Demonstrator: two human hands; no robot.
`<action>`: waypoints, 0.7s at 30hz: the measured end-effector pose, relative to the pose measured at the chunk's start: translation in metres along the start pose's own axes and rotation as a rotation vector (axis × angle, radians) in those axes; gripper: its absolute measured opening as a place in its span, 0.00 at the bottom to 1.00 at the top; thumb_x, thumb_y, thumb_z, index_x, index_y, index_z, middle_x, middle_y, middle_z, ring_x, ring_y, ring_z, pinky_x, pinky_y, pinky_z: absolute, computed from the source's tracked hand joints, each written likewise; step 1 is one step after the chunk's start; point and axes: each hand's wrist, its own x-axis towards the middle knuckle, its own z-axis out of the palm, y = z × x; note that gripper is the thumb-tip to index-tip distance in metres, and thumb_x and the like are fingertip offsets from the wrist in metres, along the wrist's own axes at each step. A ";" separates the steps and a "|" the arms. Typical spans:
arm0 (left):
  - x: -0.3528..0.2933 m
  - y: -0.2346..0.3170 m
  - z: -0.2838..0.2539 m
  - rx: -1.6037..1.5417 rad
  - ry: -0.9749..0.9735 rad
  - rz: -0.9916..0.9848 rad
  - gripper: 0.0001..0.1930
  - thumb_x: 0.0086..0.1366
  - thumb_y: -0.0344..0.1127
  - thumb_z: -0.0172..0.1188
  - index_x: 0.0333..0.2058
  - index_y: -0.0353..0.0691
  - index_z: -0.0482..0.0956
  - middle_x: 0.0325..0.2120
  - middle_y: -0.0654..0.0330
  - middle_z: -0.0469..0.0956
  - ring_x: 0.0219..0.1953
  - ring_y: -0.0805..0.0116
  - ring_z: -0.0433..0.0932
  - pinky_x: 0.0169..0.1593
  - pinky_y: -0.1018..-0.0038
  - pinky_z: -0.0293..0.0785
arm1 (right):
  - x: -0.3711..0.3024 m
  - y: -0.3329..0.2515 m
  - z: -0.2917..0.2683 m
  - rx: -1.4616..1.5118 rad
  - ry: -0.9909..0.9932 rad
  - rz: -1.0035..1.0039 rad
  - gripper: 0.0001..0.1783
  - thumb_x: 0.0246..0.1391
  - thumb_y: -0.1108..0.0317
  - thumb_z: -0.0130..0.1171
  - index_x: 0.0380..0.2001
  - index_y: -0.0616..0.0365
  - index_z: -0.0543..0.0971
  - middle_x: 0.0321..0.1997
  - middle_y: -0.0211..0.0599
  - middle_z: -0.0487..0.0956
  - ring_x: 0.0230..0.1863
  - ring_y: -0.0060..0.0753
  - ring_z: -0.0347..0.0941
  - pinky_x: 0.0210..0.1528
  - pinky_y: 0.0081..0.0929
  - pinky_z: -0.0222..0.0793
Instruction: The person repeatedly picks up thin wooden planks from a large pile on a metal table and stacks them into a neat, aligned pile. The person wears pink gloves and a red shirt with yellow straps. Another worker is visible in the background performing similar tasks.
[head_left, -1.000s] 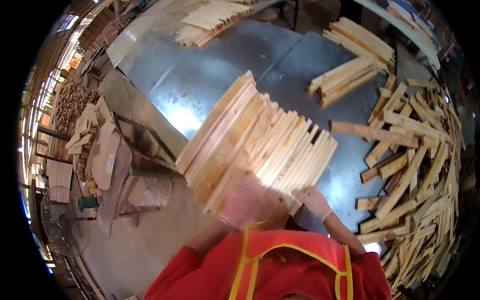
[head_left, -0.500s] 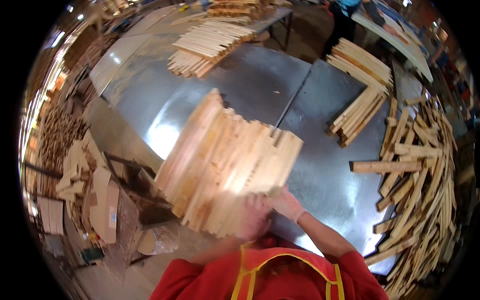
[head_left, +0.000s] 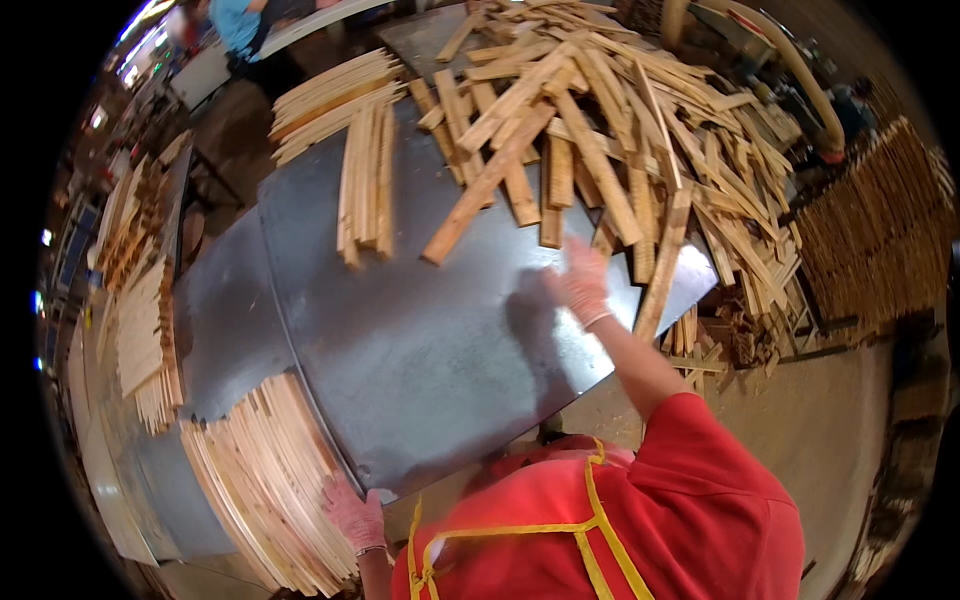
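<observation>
On the far left, a pile of pale wood strips (head_left: 143,345) lies on the tabletop (head_left: 430,370), with its uneven ends facing right. Next comes a big row of wood strips (head_left: 262,480), at the near edge of the tabletop, just left of the dark seam (head_left: 290,335). These strips are long, thin and straight, and they lie side by side, close together. Most are light yellow, and some look a bit pink or brown. Their far ends do not line up, so that side looks bumpy. The left hand (head_left: 352,512) wears a pale pink glove and touches the right side of this row, by the near left corner of the shiny dark metal sheet. I cannot tell if it is gripping a strip. Near the sheet's far left corner, a neat stack (head_left: 330,110) sits with a small bundle (head_left: 367,190) just in front of it. The right hand (head_left: 582,283) is open and holds nothing, with its fingers apart, near the right edge. It is close to the ends of the messy pile (head_left: 600,130), where yellow and brown pieces cross every way along the far edge and right corner.
</observation>
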 end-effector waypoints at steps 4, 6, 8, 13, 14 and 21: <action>-0.005 0.065 0.004 -0.095 0.002 0.300 0.46 0.56 0.47 0.71 0.71 0.37 0.66 0.72 0.41 0.63 0.73 0.41 0.61 0.75 0.50 0.57 | 0.016 0.145 -0.050 -0.183 0.130 0.539 0.52 0.50 0.52 0.70 0.75 0.58 0.63 0.69 0.60 0.73 0.68 0.60 0.71 0.70 0.48 0.68; -0.010 0.110 0.028 -0.141 0.001 0.422 0.44 0.57 0.51 0.69 0.69 0.36 0.68 0.71 0.39 0.63 0.73 0.41 0.62 0.75 0.51 0.57 | 0.008 0.161 -0.068 0.022 -0.044 0.784 0.54 0.50 0.53 0.70 0.77 0.56 0.59 0.68 0.63 0.73 0.66 0.62 0.73 0.69 0.48 0.69; -0.021 0.159 0.028 -0.143 -0.077 0.524 0.44 0.59 0.54 0.67 0.69 0.34 0.69 0.71 0.39 0.64 0.73 0.41 0.64 0.75 0.52 0.59 | -0.009 0.182 -0.059 0.355 0.033 0.765 0.56 0.51 0.57 0.69 0.79 0.54 0.53 0.65 0.64 0.75 0.62 0.66 0.75 0.67 0.48 0.71; -0.046 0.310 -0.042 -0.525 -0.389 0.521 0.44 0.61 0.53 0.67 0.70 0.33 0.67 0.70 0.41 0.67 0.72 0.44 0.66 0.73 0.57 0.64 | -0.102 0.091 -0.056 0.809 -0.100 0.553 0.57 0.53 0.57 0.69 0.79 0.62 0.51 0.73 0.60 0.70 0.71 0.56 0.70 0.75 0.41 0.63; -0.048 0.325 -0.036 -0.602 -0.414 0.490 0.43 0.61 0.51 0.67 0.70 0.33 0.67 0.69 0.42 0.69 0.71 0.44 0.68 0.72 0.59 0.65 | -0.118 0.084 -0.046 0.868 -0.263 0.457 0.57 0.53 0.57 0.70 0.79 0.64 0.52 0.75 0.60 0.67 0.74 0.56 0.65 0.77 0.40 0.59; 0.006 0.317 0.095 -1.092 -0.525 0.161 0.28 0.64 0.37 0.66 0.61 0.31 0.76 0.48 0.48 0.85 0.51 0.56 0.83 0.56 0.68 0.78 | 0.022 0.180 -0.036 0.229 0.142 0.442 0.48 0.53 0.54 0.67 0.72 0.65 0.64 0.67 0.63 0.75 0.68 0.62 0.72 0.70 0.46 0.67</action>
